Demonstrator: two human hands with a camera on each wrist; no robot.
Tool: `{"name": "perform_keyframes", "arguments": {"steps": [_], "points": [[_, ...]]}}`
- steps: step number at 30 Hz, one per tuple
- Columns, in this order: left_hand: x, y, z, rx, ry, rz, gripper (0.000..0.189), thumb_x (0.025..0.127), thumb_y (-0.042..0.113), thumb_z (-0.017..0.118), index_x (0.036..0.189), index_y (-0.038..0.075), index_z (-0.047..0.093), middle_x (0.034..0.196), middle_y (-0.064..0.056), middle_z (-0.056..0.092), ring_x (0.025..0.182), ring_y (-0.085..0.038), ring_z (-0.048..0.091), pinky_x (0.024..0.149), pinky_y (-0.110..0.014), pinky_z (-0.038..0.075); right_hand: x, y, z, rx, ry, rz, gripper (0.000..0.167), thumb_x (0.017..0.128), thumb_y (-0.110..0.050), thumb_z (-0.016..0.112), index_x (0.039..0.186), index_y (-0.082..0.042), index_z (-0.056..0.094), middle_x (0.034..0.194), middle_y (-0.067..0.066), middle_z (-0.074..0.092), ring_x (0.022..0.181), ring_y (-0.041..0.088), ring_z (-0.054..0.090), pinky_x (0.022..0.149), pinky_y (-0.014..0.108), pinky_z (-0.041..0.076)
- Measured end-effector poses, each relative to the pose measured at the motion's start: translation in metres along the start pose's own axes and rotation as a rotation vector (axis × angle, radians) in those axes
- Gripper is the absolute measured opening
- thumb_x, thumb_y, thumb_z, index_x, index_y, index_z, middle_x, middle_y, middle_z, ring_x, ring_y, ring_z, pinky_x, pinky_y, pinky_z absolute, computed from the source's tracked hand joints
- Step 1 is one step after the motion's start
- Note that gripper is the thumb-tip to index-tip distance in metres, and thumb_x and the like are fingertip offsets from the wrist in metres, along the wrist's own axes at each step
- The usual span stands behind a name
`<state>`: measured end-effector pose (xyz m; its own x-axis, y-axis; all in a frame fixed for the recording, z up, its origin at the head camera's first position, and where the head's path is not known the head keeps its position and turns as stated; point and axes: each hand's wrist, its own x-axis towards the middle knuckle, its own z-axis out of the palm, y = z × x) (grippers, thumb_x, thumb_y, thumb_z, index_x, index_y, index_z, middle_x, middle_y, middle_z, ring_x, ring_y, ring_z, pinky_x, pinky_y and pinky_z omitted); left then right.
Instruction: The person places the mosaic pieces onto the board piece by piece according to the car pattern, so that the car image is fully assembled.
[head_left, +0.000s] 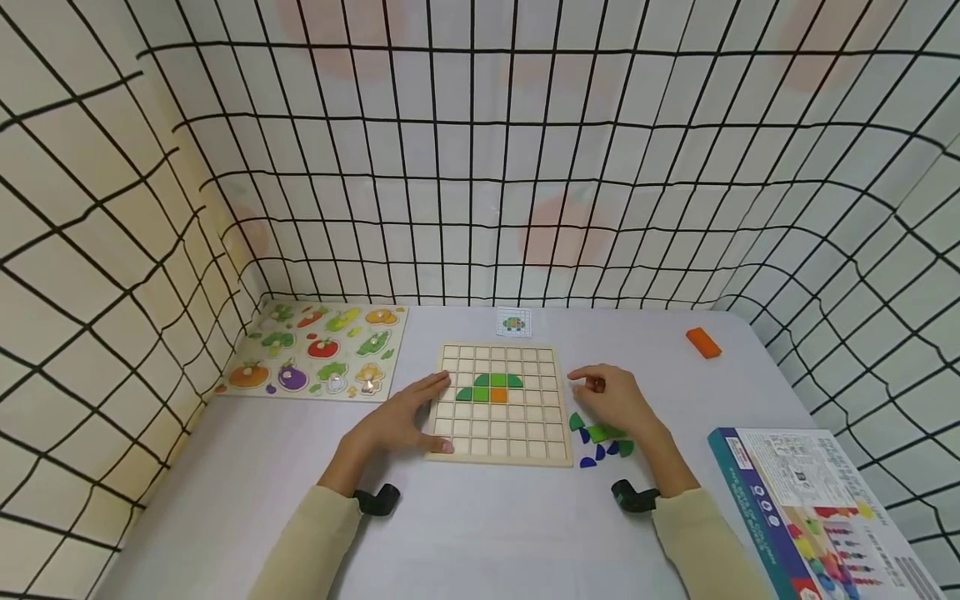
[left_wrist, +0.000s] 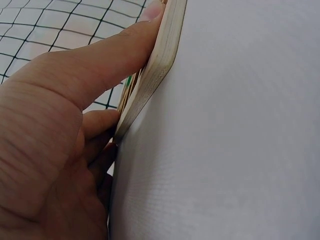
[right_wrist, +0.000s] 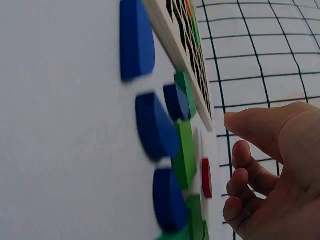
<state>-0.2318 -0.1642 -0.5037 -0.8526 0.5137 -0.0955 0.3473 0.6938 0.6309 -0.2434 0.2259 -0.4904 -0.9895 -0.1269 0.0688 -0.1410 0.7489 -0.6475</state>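
Observation:
A wooden grid board (head_left: 487,446) lies in front of the person. Green quarter-round and square tiles (head_left: 482,393) and one orange square tile (head_left: 498,396) fill cells near its upper middle. The left hand (head_left: 396,419) rests at the board's left side, fingers stretched along the edge and thumb on the near corner. Just right of the board hovers the right hand (head_left: 617,400), fingers loosely bent with nothing between them. Below it are blue rounded pieces (right_wrist: 170,200), green pieces (right_wrist: 185,155) and a red piece (right_wrist: 206,177), the last hidden in the head view.
A small pattern card (head_left: 513,322) lies behind the board. To the left is a vegetable puzzle board (head_left: 352,387). An orange block (head_left: 703,342) sits at the back right, and a printed box (head_left: 817,508) at the front right. Black wire mesh (head_left: 472,179) surrounds the table.

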Motion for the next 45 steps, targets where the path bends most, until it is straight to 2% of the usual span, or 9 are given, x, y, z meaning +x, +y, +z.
{"name": "perform_keyframes", "arguments": {"steps": [7,12,15,22,34,41,45], "points": [[-0.010,-0.007,-0.002,0.010,-0.009,-0.056,0.115,0.072,0.059,0.089,0.164,0.022,0.030,0.173,0.007,0.020,0.161,-0.028,0.018,0.127,-0.057,0.024,0.002,0.015,0.000,-0.037,-0.056,0.022,0.029,0.096,-0.012,0.065,0.123,-0.010,0.074,0.093,0.007,0.061,0.085,0.022,0.051,0.069,0.030,0.042],[-0.006,-0.006,-0.004,0.006,0.004,-0.012,0.115,0.073,0.060,0.087,0.164,0.020,0.031,0.173,0.007,0.020,0.161,-0.028,0.018,0.127,-0.057,0.024,0.000,0.020,-0.006,-0.059,-0.047,0.071,0.034,0.093,-0.006,0.060,0.124,-0.009,0.074,0.095,0.010,0.060,0.086,0.025,0.051,0.067,0.030,0.044],[-0.003,-0.004,-0.003,-0.007,0.010,0.000,0.114,0.073,0.058,0.088,0.164,0.019,0.031,0.173,0.005,0.021,0.160,-0.030,0.019,0.126,-0.058,0.024,-0.001,0.022,-0.009,-0.074,-0.042,0.072,0.031,0.094,-0.008,0.063,0.123,-0.009,0.074,0.094,0.010,0.058,0.086,0.025,0.051,0.067,0.030,0.044],[-0.004,-0.001,0.000,0.024,-0.019,-0.007,0.114,0.074,0.059,0.087,0.164,0.018,0.029,0.173,0.002,0.020,0.160,-0.031,0.018,0.127,-0.058,0.024,-0.006,0.021,-0.008,-0.083,-0.065,0.095,0.030,0.094,-0.024,0.073,0.119,-0.008,0.072,0.088,0.006,0.055,0.082,0.021,0.050,0.064,0.030,0.041],[-0.002,-0.001,0.000,0.024,-0.007,-0.005,0.115,0.073,0.060,0.087,0.164,0.021,0.029,0.173,0.006,0.020,0.160,-0.029,0.018,0.127,-0.056,0.024,-0.008,0.017,-0.006,-0.090,-0.040,0.087,0.030,0.093,-0.023,0.073,0.119,-0.007,0.074,0.089,0.007,0.057,0.084,0.022,0.051,0.064,0.030,0.041],[0.000,0.000,-0.002,0.020,-0.007,-0.008,0.115,0.073,0.060,0.087,0.164,0.022,0.029,0.173,0.007,0.019,0.161,-0.028,0.017,0.128,-0.056,0.022,-0.007,0.011,-0.006,-0.058,-0.017,0.075,0.030,0.093,-0.024,0.072,0.117,-0.007,0.073,0.091,0.006,0.058,0.086,0.022,0.052,0.066,0.030,0.042],[0.001,0.000,-0.001,0.018,-0.008,-0.008,0.114,0.073,0.060,0.088,0.164,0.021,0.030,0.173,0.007,0.019,0.161,-0.028,0.017,0.127,-0.056,0.022,-0.008,0.003,-0.003,-0.028,-0.019,0.056,0.030,0.093,-0.023,0.072,0.117,-0.006,0.073,0.091,0.006,0.058,0.081,0.021,0.049,0.063,0.029,0.040]]}}
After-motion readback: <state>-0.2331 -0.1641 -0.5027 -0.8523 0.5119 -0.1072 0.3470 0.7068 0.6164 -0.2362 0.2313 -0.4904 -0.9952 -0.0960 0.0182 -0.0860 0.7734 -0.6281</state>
